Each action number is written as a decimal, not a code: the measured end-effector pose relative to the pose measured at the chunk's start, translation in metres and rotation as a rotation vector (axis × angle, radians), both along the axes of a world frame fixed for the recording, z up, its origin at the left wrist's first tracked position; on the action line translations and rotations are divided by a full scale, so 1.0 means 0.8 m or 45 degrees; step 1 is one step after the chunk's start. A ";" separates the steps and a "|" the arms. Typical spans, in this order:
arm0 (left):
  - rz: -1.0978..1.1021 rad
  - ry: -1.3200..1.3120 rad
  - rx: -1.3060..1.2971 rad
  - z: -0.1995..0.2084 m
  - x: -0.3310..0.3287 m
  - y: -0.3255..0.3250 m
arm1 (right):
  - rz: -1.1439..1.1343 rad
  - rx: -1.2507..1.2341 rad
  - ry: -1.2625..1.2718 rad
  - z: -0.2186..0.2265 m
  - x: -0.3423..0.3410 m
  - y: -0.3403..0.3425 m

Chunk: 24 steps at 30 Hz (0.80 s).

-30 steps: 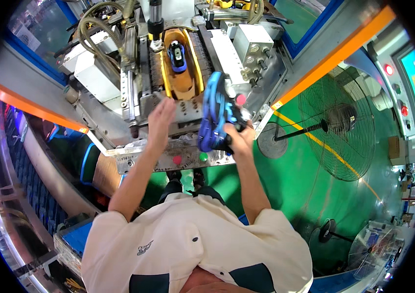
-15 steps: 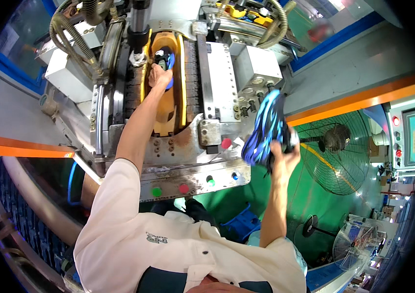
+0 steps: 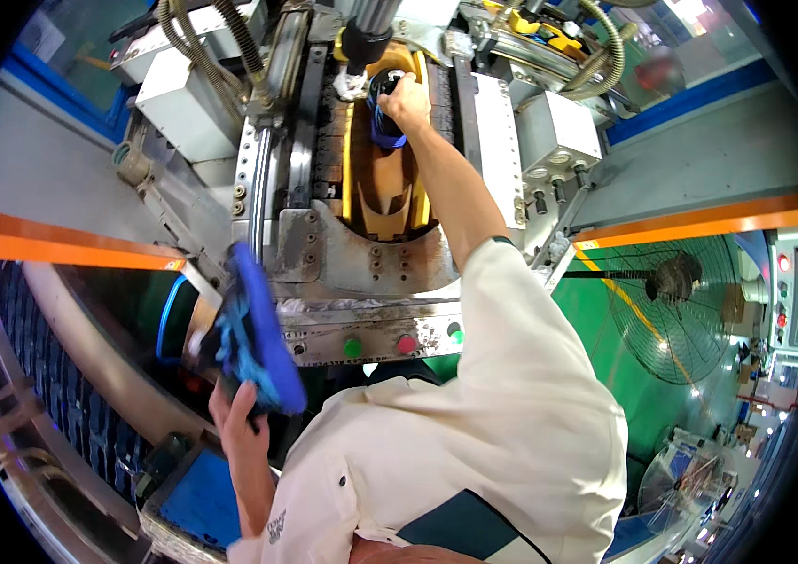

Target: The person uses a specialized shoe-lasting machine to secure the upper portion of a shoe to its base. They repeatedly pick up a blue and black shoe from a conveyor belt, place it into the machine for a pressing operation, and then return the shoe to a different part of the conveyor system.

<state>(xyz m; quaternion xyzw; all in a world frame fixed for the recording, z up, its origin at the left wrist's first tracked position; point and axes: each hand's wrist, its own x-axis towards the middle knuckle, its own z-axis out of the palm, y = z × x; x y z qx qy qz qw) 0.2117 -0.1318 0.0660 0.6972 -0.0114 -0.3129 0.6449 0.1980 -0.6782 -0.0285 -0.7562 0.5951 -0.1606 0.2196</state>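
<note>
My left hand (image 3: pixel 241 414), at the lower left, is closed on a black shoe (image 3: pixel 247 343) with light-blue patterning and a blue sole. That shoe is held upright in front of the machine's left corner, slightly blurred. Stretched forward into the machine, my right hand (image 3: pixel 406 101) grips a second dark shoe (image 3: pixel 386 130) with a blue edge. This one sits at the far end of a tan, shoe-length cradle (image 3: pixel 388 174) with yellow sides. My right hand covers part of its upper.
A metal cylinder (image 3: pixel 368 38) hangs just left of the cradle's far end. Green and red buttons (image 3: pixel 406 344) line the machine's front panel. Orange-edged guards (image 3: pixel 70 246) flank both sides. A large caged fan (image 3: pixel 672 282) stands at right; a blue-topped surface (image 3: pixel 202 498) lies lower left.
My left hand has left the cradle and come back to the lower left with a shoe. From the right, my right hand has moved into the cradle with the other shoe. The view has shifted.
</note>
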 end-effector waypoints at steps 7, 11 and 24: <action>0.906 0.041 -0.196 0.000 -0.085 0.125 | -0.047 -0.052 0.114 -0.032 0.029 -0.005; 1.122 0.211 -0.349 -0.003 -0.148 0.123 | 0.282 -0.435 0.033 -0.016 0.017 0.060; 1.780 0.620 -0.436 -0.081 -0.305 0.261 | 1.535 -0.312 -0.443 -0.207 -0.103 0.505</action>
